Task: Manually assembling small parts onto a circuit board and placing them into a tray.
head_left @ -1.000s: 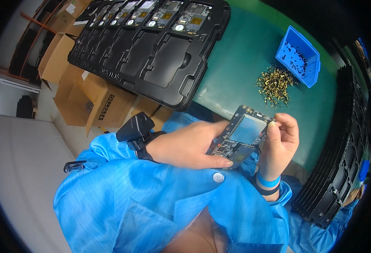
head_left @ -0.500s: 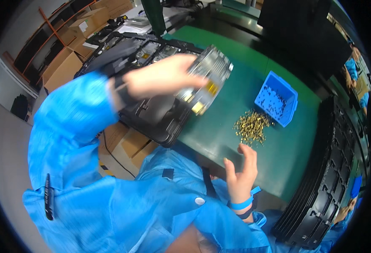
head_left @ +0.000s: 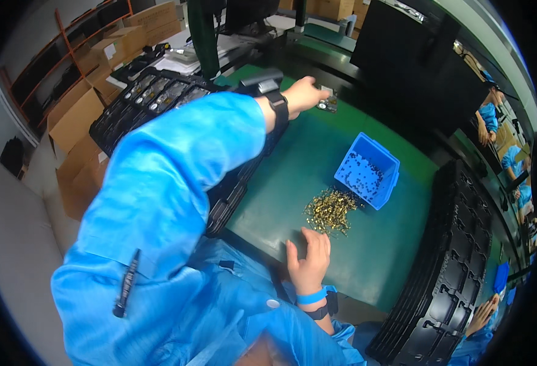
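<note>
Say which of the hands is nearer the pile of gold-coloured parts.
Right. The right hand is beside the near edge of the pile of gold-coloured parts; the left hand is well beyond it, holding a circuit board.

garment: glossy blue coat with long sleeves, white button, slim black pen. left wrist: black strap, box-shaped dark device. right wrist: blue band, black band.

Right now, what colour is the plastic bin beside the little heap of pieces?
The plastic bin is blue, best seen in the head view.
</note>
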